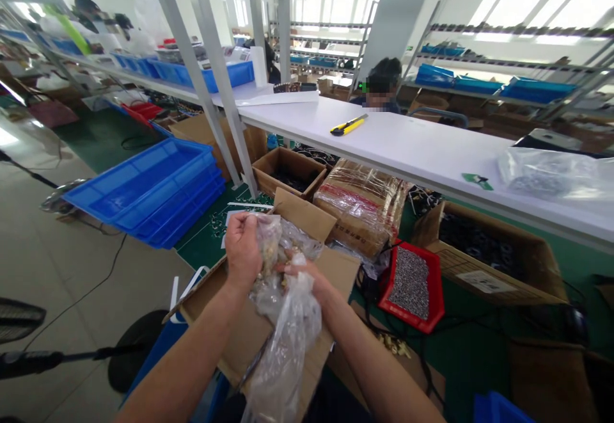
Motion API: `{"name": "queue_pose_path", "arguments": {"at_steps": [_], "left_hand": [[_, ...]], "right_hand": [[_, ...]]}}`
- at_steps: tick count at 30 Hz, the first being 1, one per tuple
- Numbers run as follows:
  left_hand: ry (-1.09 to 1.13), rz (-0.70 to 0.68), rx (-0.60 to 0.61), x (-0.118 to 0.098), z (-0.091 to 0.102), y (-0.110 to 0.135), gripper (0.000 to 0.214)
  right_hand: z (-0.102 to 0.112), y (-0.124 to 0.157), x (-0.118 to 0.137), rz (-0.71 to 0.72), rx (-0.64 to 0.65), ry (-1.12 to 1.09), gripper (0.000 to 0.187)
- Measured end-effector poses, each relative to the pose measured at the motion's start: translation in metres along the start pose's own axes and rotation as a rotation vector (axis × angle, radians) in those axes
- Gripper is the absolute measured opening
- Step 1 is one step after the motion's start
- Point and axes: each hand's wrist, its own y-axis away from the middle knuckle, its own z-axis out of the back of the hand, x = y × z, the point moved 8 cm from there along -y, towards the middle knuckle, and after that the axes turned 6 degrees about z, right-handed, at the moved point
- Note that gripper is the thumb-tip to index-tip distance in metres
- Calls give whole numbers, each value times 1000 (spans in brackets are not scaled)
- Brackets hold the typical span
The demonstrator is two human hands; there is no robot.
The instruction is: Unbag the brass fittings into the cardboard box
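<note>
Two hands are shown closed on a plastic bag (288, 327) of small brass-coloured parts, held over an open cardboard box (336, 271). The left hand (244, 250) is clamped on its top, the right hand (309, 277) on its middle. A red tray (407, 319) alongside is filled with small grey parts.

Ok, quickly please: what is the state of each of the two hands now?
Left hand: closed, gripping the upper part of the plastic bag.
Right hand: closed on the plastic bag lower down, fingers partly hidden.
</note>
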Motion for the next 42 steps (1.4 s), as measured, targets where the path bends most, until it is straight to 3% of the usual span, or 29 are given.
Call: {"name": "queue_pose_path", "arguments": {"at_steps": [2,4,7,9,11,15,18,21,23,26,30,34,38,42], "left_hand": [[285,131,36,12,-3,-1,17],[441,243,59,26,-2,0,20],[539,337,30,48,13,7,22],[522,370,37,61,24,16,21],[402,396,72,75,36,28,20],[-123,433,112,110,69,51,23],[-391,382,174,128,86,60,37],[-462,377,219,138,90,64,46],[-446,391,215,138,89,64,47],[-309,450,216,129,84,62,49],[43,653,314,108,71,72,51],[363,781,421,86,54,86,56],[148,698,205,83,70,73,45],[-353,478,10,59,97,50,27]], "right_hand": [[-12,3,-3,-67,121,-163,38],[-14,5,-3,-114,145,-238,31],[-1,3,3,-97,22,-190,40],[11,-2,18,38,-81,-59,40],[23,-5,37,194,-180,161,35],[31,-1,72,377,-313,587,14],[2,13,103,585,-283,1092,13],[-43,28,121,716,-112,1383,20],[-64,35,132,745,-14,1393,20],[-74,41,153,751,21,1140,12],[-55,37,157,600,-47,736,23],[-30,29,140,496,-166,611,31],[-15,27,133,465,-262,702,41],[-11,51,145,537,-597,1054,49]]}}
